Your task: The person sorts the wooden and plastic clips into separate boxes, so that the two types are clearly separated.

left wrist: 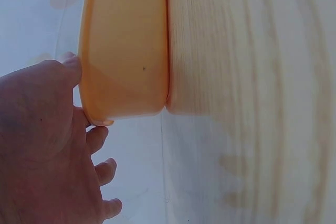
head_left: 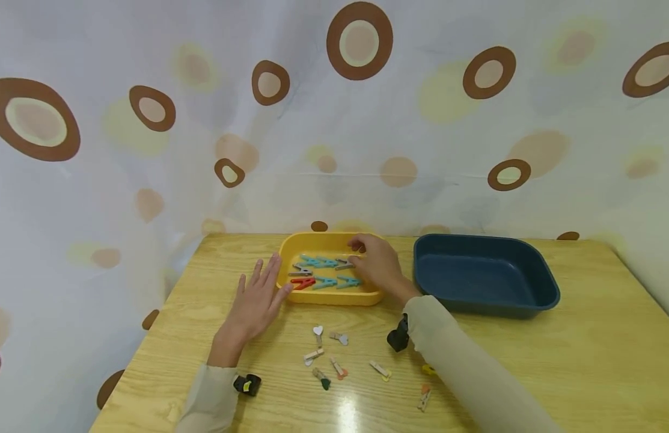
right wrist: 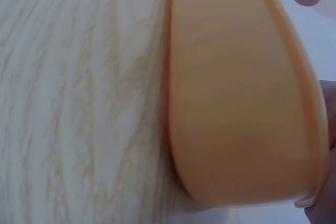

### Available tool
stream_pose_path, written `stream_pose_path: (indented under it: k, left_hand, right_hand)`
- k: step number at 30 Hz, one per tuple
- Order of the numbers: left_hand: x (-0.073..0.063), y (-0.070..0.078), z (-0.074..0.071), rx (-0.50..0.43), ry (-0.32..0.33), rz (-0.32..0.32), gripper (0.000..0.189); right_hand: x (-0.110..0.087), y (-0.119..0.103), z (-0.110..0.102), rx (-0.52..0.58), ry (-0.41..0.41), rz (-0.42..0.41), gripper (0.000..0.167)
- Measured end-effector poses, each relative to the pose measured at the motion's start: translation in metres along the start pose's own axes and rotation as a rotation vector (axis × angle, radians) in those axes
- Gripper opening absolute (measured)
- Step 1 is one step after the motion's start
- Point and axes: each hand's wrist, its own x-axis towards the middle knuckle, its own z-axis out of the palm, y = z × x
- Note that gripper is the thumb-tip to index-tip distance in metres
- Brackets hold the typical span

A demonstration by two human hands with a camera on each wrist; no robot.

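In the head view my left hand (head_left: 255, 304) has its fingers spread against the left end of a yellow tray (head_left: 329, 297). The thumb and fingertips meet its rim in the left wrist view. My right hand (head_left: 378, 263) reaches over the tray's right side, fingers loosely bent, thumb tip at the end of a grey clothespin (head_left: 344, 263). A gap shows between thumb and fingers. Several clothespins lie inside: light blue ones (head_left: 324, 282), another grey one (head_left: 302, 270) and a red one (head_left: 303, 283). Mostly the tray's outer wall (right wrist: 236, 93) fills the right wrist view.
A dark blue tray (head_left: 475, 282) stands right of the yellow one. Several small wooden clips with hearts, such as a green-heart one (head_left: 321, 378), lie scattered in front. A yellow piece (head_left: 428, 369) is partly hidden by the right sleeve. A patterned curtain (head_left: 334, 120) hangs behind.
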Motion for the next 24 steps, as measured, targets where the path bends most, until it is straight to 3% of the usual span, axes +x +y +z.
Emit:
stream_pose_path:
  k: [4, 11, 24]
  left_hand:
    - [0.004, 0.002, 0.001, -0.002, -0.017, 0.014, 0.072]
    - [0.001, 0.002, -0.003, 0.019, -0.032, -0.021, 0.071]
    - [-0.001, 0.002, -0.003, 0.009, -0.020, -0.009, 0.072]
  right_hand:
    - [0.000, 0.004, -0.007, 0.060, 0.007, -0.051, 0.029]
    - [-0.003, 0.000, -0.018, 0.171, 0.004, -0.140, 0.029]
    - [-0.052, -0.012, -0.064, 0.212, -0.013, -0.139, 0.029]
